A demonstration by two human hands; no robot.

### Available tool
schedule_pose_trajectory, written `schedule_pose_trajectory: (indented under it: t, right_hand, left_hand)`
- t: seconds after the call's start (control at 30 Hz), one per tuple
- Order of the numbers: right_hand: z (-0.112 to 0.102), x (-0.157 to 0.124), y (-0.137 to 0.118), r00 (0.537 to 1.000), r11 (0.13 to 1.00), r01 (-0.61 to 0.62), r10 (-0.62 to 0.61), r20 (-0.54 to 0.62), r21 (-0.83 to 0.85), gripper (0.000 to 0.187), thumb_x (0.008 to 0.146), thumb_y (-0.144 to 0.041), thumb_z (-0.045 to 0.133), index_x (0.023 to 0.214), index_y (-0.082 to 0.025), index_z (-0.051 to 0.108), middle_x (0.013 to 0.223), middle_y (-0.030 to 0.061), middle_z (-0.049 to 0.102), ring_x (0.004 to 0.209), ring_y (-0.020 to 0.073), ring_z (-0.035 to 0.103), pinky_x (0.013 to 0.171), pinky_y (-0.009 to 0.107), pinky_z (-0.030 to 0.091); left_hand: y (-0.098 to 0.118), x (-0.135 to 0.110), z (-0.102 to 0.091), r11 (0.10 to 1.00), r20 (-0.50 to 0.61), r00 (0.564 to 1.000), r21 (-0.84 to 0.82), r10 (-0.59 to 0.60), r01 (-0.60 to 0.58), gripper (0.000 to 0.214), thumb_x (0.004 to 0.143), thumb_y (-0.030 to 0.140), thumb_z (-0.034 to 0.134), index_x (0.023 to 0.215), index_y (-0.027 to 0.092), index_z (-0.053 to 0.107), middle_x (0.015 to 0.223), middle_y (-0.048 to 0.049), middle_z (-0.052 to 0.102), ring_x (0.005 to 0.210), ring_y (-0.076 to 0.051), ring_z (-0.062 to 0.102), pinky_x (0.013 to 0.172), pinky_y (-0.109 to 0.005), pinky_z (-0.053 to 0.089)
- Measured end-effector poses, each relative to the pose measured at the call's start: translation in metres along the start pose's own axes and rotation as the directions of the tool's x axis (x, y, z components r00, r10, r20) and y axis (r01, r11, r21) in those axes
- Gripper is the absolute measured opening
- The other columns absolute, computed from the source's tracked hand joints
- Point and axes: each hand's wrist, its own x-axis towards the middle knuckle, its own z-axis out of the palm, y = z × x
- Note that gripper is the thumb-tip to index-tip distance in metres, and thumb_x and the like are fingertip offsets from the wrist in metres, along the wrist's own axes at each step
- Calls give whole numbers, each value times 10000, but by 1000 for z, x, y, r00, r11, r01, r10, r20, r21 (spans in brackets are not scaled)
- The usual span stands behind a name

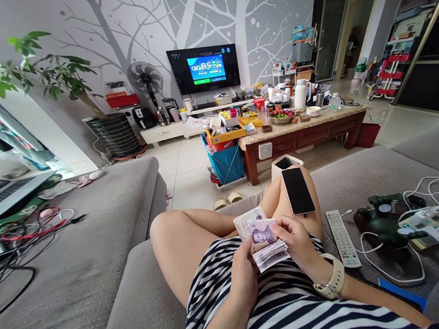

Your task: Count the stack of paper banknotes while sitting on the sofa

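Observation:
A wad of purple-and-white banknotes [261, 235] is held between my two hands above my lap, one note showing a portrait and a 5. My left hand [243, 270] grips the wad's left side, its thumb along the edge. With thumb and fingers closed, my right hand [295, 239] pinches the upper right corner of the front note. Part of the stack fans out below, and more notes [249, 217] stick up behind. On my right knee rests a smartphone [297, 190] with a dark screen.
To my right on the sofa lie a white remote control [343, 238], a dark green figure-like object [385, 224] and a power strip [431, 224] with white cables. Tangled cables [18, 243] and a laptop [2, 198] are at left. A cluttered coffee table [301, 128] stands ahead.

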Motion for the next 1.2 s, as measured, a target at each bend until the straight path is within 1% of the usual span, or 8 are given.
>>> schedule_pose_trajectory:
  t: [0.1,0.23,0.3,0.57,0.73,0.87,1.03,1.2]
  right_hand:
    - [1,-3,-5,1000,1000,7,-7,23,26,322,817,-440,658,667,-181,539,596,-42,482,551,112,405,522,236,345]
    - [2,-5,-10,998,998,19,-22,56,52,292,824,-419,662,698,-175,562,598,-45,499,549,106,411,527,228,354]
    - [3,-6,-12,998,998,21,-25,61,64,279,824,-410,667,709,-174,571,602,-45,509,548,105,419,532,227,358]
    - [3,-5,-10,996,997,19,-26,83,78,235,833,-392,660,760,-175,607,643,-31,550,573,115,464,551,230,382]
    - [3,-6,-13,996,997,45,-49,74,62,247,844,-391,646,734,-182,574,625,-38,515,568,112,437,542,227,371]
    - [4,-6,-15,995,997,47,-53,82,68,264,846,-400,641,721,-183,558,624,-39,498,570,111,424,543,227,366]
    - [3,-6,-14,995,996,44,-51,89,75,275,851,-412,634,719,-185,552,619,-43,480,564,110,409,535,228,347]
    - [2,-5,-11,994,997,54,-60,97,55,291,865,-423,621,713,-185,549,627,-41,474,573,116,407,546,237,342]
  left_hand:
    - [0,1,0,999,35,999,-33,-25,26,247,730,338,669,823,120,741,798,-107,776,852,-304,716,764,-387,553]
    - [4,-2,3,1000,-34,999,-26,2,-3,158,702,298,665,702,147,710,738,-78,763,808,-276,706,723,-348,548]
    - [5,-3,5,1000,-40,999,-10,11,-11,142,695,291,665,671,156,701,721,-67,757,795,-265,699,708,-333,542]
    - [3,1,2,999,34,999,-8,41,-40,251,733,336,655,815,118,746,735,-70,754,786,-253,686,716,-323,524]
    - [3,2,2,1000,43,999,5,21,-22,284,736,375,663,806,115,753,734,-83,756,774,-266,688,711,-340,530]
    - [3,2,2,1000,50,999,14,16,-17,275,738,371,664,811,124,756,760,-88,763,789,-273,694,711,-344,538]
    - [2,2,0,1000,48,999,21,10,-11,283,757,378,652,832,126,758,803,-97,771,832,-284,701,728,-355,551]
    - [1,4,0,1000,65,998,10,14,-15,278,761,359,648,862,126,759,864,-100,780,902,-299,705,780,-374,557]
